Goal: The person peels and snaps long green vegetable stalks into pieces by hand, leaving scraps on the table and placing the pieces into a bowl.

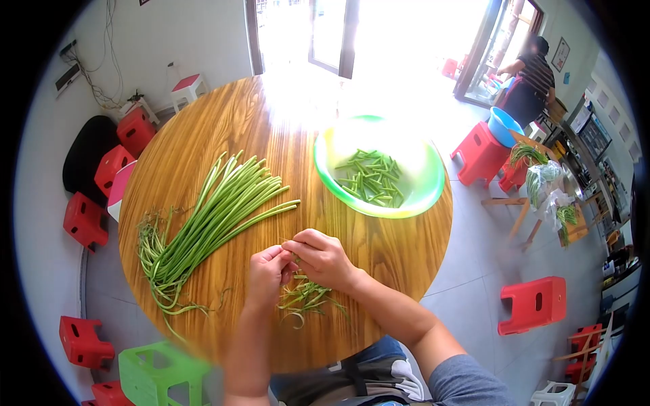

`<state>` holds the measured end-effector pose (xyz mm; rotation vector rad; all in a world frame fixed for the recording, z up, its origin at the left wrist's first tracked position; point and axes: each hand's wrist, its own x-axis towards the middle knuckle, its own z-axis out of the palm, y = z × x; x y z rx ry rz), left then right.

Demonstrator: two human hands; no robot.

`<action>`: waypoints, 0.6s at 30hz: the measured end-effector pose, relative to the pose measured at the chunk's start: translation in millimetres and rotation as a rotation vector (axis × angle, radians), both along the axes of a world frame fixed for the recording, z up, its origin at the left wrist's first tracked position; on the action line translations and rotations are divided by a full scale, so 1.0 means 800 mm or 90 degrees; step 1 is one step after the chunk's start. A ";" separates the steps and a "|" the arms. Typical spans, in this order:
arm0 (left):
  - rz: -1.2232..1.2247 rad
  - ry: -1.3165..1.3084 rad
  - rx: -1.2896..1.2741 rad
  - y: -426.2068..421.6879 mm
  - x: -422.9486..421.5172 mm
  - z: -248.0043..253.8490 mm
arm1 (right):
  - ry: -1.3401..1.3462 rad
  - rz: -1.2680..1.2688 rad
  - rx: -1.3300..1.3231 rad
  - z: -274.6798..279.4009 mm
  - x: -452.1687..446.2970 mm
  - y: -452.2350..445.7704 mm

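Note:
My left hand point(268, 268) and my right hand point(319, 258) meet above the near half of a round wooden table point(365, 271), fingertips pinched together. A bit of green shows by the fingers, but what they hold is mostly hidden. Under my hands lies a small heap of green trimmings point(305, 296). To the left a big bundle of garlic scapes point(227, 210) is spread out, its thin curled tips towards the near left. Beyond my right hand stands a green and white basin point(423, 193) with short cut pieces of scape point(372, 177) in it.
Red stools point(84, 220) line the left wall, and a green stool point(162, 372) stands near the table's front left. On the right are another red stool point(531, 304), a blue basin point(504, 127) and a side table with greens point(542, 179). A person point(531, 81) stands by the doorway.

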<state>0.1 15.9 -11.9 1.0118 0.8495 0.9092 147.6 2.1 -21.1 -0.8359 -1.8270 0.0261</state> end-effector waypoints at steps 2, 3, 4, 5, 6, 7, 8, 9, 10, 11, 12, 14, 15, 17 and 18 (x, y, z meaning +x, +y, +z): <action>0.000 -0.012 -0.009 -0.001 -0.001 0.001 | -0.024 0.002 0.031 0.001 0.000 0.000; 0.001 -0.018 -0.014 -0.001 -0.002 0.002 | -0.029 0.007 0.029 0.002 0.000 -0.001; 0.003 -0.024 -0.020 -0.002 -0.002 0.001 | -0.036 0.013 0.027 0.004 -0.001 -0.003; 0.024 -0.010 -0.039 0.001 -0.001 -0.003 | -0.043 0.019 0.026 0.011 -0.003 -0.006; 0.045 0.005 -0.058 0.007 0.002 -0.011 | -0.038 0.061 0.036 0.017 -0.014 -0.016; 0.071 0.018 -0.081 0.009 0.004 -0.016 | -0.036 0.108 0.043 0.025 -0.032 -0.032; 0.079 -0.017 -0.042 0.005 0.008 -0.008 | -0.033 0.160 0.051 0.030 -0.044 -0.040; 0.085 -0.045 -0.002 -0.003 0.011 0.007 | 0.006 0.126 0.074 0.024 -0.044 -0.034; 0.084 -0.066 0.041 -0.007 0.010 0.016 | 0.109 0.093 0.072 0.033 -0.037 -0.020; 0.003 -0.200 -0.100 0.008 0.002 -0.012 | 0.157 0.028 -0.008 0.032 -0.023 -0.011; -0.020 -0.226 -0.123 0.003 -0.001 -0.003 | 0.203 -0.031 -0.094 0.027 -0.007 -0.008; -0.045 -0.283 -0.171 -0.008 0.001 0.023 | 0.388 -0.026 -0.285 0.037 0.012 -0.013; -0.061 -0.294 -0.193 -0.008 -0.001 0.019 | 0.415 -0.032 -0.267 0.038 0.014 -0.017; -0.107 -0.316 -0.231 0.002 -0.003 0.008 | 0.387 -0.067 -0.146 0.040 0.018 -0.019; -0.097 -0.276 -0.209 0.002 -0.004 0.010 | 0.329 -0.097 -0.049 0.040 0.022 -0.020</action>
